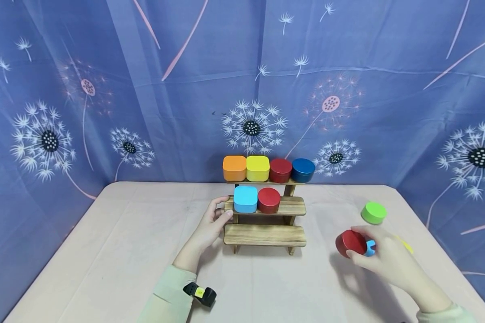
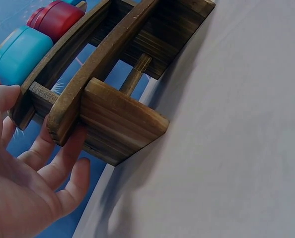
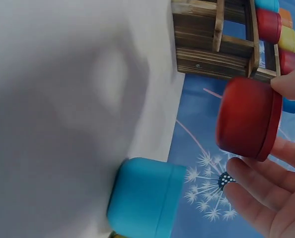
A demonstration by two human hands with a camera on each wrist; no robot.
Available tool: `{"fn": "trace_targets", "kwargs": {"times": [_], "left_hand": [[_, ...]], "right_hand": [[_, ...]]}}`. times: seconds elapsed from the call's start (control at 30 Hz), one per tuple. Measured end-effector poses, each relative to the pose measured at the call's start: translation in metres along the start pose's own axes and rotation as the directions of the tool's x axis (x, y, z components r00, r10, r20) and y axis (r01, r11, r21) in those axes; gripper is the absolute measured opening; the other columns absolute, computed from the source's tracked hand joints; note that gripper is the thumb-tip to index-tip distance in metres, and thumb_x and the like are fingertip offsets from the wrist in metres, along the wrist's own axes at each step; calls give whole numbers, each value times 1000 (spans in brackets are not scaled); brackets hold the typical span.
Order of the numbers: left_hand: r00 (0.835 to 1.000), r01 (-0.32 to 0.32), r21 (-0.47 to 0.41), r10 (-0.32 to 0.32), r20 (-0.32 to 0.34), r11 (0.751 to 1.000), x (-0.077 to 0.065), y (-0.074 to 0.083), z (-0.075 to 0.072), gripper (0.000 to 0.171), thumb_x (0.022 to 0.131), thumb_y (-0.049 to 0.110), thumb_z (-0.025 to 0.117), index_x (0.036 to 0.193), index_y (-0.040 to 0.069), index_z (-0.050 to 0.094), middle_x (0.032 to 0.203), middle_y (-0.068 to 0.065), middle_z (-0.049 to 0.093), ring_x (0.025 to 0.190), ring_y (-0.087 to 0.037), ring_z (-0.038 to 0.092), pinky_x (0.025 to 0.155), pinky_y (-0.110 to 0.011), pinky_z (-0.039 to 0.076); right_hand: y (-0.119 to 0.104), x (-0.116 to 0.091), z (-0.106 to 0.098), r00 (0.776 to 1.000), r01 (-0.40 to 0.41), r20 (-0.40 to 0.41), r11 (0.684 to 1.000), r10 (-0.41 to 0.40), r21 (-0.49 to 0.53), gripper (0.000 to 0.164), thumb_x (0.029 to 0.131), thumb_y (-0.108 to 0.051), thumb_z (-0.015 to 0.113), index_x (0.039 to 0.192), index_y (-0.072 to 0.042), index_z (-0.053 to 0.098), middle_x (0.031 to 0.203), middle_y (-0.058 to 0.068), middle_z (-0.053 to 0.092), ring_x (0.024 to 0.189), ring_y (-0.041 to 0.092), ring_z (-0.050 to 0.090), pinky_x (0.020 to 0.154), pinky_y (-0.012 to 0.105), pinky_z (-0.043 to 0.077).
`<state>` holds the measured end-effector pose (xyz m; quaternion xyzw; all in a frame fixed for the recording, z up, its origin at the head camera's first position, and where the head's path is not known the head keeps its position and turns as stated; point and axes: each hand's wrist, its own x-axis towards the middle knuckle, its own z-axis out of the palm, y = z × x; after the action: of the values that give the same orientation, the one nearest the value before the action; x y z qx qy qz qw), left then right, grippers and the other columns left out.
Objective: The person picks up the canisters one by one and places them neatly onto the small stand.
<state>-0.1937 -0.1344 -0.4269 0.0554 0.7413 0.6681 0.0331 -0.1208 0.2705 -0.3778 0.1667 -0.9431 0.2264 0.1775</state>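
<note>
A wooden three-tier stand stands in the middle of the table. My left hand holds the left end of its middle step, the thumb on the top side and fingers around the edge. On that step sit a light blue square tin and a red round tin. The top step carries an orange tin, a yellow tin, a dark red tin and a dark blue tin. Right of the stand, my right hand grips another red round tin, tilted and raised above the table.
A green round tin lies on the table at the right. Beside the right hand is another light blue tin, mostly hidden in the head view, with a yellow piece near it. A blue dandelion-patterned curtain hangs behind the table.
</note>
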Motion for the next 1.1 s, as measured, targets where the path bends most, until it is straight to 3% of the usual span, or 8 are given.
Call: {"fn": "trace_targets", "kwargs": {"times": [0.13, 0.27, 0.4, 0.53, 0.67, 0.8, 1.1], "left_hand": [[1000, 18, -4, -18, 0, 1000, -2, 4, 0, 44, 98, 17, 51, 139, 21, 37, 96, -11, 61, 91, -21, 62, 75, -30, 48], [1000, 23, -1, -23, 11, 1000, -9, 19, 1, 44, 98, 15, 50, 140, 16, 37, 96, -11, 60, 91, -21, 62, 75, -31, 48], [1000, 23, 5, -23, 19, 1000, -16, 29, 2, 43, 98, 14, 50, 139, 14, 37, 96, -14, 60, 93, -24, 61, 75, -31, 47], [1000, 21, 11, -21, 20, 1000, -16, 29, 2, 44, 98, 15, 50, 139, 15, 36, 96, -16, 60, 94, -27, 61, 73, -32, 45], [1000, 17, 26, -18, 19, 1000, -16, 29, 2, 44, 98, 15, 51, 139, 15, 37, 96, -13, 61, 94, -26, 61, 72, -33, 44], [1000, 13, 29, -14, 11, 999, -17, 29, 2, 43, 98, 15, 51, 138, 15, 38, 95, -13, 61, 94, -26, 61, 72, -33, 44], [999, 28, 28, -27, -23, 999, -9, 17, 3, 41, 98, 16, 51, 137, 20, 40, 96, -12, 61, 91, -19, 61, 69, -32, 42]], "right_hand": [[-3, 6, -1, 1000, 0, -31, 1000, 0, -2, 48, 66, -25, 84, 108, -15, 65, 92, -5, 65, 72, 2, 56, 61, 22, 49], [-7, 12, -2, 999, -1, -47, 1000, 1, 0, 52, 67, -25, 83, 113, -12, 64, 98, 0, 65, 75, 9, 60, 65, 24, 51], [-9, 18, 0, 997, 35, -77, 999, -32, 38, 54, 67, -19, 83, 115, -7, 62, 101, 2, 65, 80, 2, 58, 68, 14, 48], [-14, 25, 5, 991, 83, -115, 989, -69, 120, 53, 66, -10, 82, 115, -1, 61, 102, 5, 65, 87, -11, 50, 72, 4, 44], [-19, 32, 11, 984, 96, -163, 979, -66, 183, 52, 66, -3, 80, 114, 2, 61, 99, 8, 63, 87, -11, 48, 71, 2, 43], [-23, 39, 18, 977, 97, -206, 968, -49, 229, 52, 65, 1, 79, 114, 2, 62, 97, 9, 61, 83, -12, 51, 67, 4, 46], [-34, 49, 28, 978, 34, -208, 958, 27, 285, 50, 68, 0, 77, 116, 2, 61, 101, 12, 59, 83, -16, 50, 59, 11, 49]]}}
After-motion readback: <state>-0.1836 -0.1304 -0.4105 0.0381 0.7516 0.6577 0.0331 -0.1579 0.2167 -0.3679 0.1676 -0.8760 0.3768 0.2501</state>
